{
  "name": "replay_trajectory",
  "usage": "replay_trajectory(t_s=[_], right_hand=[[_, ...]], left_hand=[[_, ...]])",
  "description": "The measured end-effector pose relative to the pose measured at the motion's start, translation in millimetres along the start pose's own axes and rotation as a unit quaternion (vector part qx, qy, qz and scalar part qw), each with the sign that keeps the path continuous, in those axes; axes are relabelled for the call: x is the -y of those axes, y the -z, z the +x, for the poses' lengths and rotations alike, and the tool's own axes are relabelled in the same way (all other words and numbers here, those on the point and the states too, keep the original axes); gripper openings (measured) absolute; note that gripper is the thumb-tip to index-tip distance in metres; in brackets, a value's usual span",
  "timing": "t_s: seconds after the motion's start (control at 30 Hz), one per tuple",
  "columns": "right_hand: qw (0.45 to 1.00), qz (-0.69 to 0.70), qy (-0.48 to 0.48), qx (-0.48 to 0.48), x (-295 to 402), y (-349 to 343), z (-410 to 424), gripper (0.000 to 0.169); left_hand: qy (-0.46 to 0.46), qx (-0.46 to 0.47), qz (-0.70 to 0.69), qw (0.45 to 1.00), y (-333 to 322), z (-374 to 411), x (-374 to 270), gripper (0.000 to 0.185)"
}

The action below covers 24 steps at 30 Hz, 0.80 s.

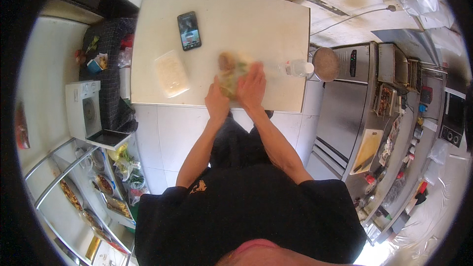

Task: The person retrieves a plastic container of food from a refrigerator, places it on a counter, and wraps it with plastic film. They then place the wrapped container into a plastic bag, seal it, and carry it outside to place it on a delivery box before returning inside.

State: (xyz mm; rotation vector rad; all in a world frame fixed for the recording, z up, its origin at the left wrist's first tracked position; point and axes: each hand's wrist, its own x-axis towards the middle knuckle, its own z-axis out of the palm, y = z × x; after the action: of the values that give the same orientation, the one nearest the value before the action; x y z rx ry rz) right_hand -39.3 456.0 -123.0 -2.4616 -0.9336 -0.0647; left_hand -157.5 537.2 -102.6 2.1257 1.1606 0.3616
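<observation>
At the table's near edge, both hands are on a motion-blurred food bundle point(230, 75) with a round brown piece and green and pale yellow parts. Whether it has a clear wrapper, I cannot tell. My left hand point(216, 99) grips its near left side with curled fingers. Over its right side lies my right hand point(252, 87), palm down, fingers extended and close together. To the left, a flat clear pack point(171, 74) of pale contents lies on the table. A smartphone point(189, 31) with its screen lit is beyond it.
A clear plastic bottle with a white cap point(297, 68) lies near the right edge of the cream tabletop point(240, 11). Just past that edge is a round brown-topped stool point(326, 64). A steel cabinet point(342, 107) stands right; shelves with food trays point(117, 207) are lower left.
</observation>
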Motion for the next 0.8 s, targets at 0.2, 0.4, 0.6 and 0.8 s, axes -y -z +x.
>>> replay_trajectory(t_s=[0.2, 0.4, 0.6, 0.8], right_hand=[[0.997, -0.069, 0.013, 0.040, 12, 9, 13, 0.076], [0.996, -0.045, 0.061, 0.048, 14, 11, 19, 0.076], [0.992, -0.026, 0.110, 0.053, 13, 10, 41, 0.079], [0.983, -0.051, 0.152, 0.093, 28, 11, 47, 0.079]], left_hand=[[0.000, 0.017, -0.002, 1.000, 8, -2, -7, 0.060], [0.016, -0.018, -0.040, 0.999, -12, 4, 16, 0.050], [0.117, 0.054, -0.103, 0.986, -6, 27, 8, 0.016], [0.111, 0.066, -0.106, 0.986, 1, 25, 8, 0.014]])
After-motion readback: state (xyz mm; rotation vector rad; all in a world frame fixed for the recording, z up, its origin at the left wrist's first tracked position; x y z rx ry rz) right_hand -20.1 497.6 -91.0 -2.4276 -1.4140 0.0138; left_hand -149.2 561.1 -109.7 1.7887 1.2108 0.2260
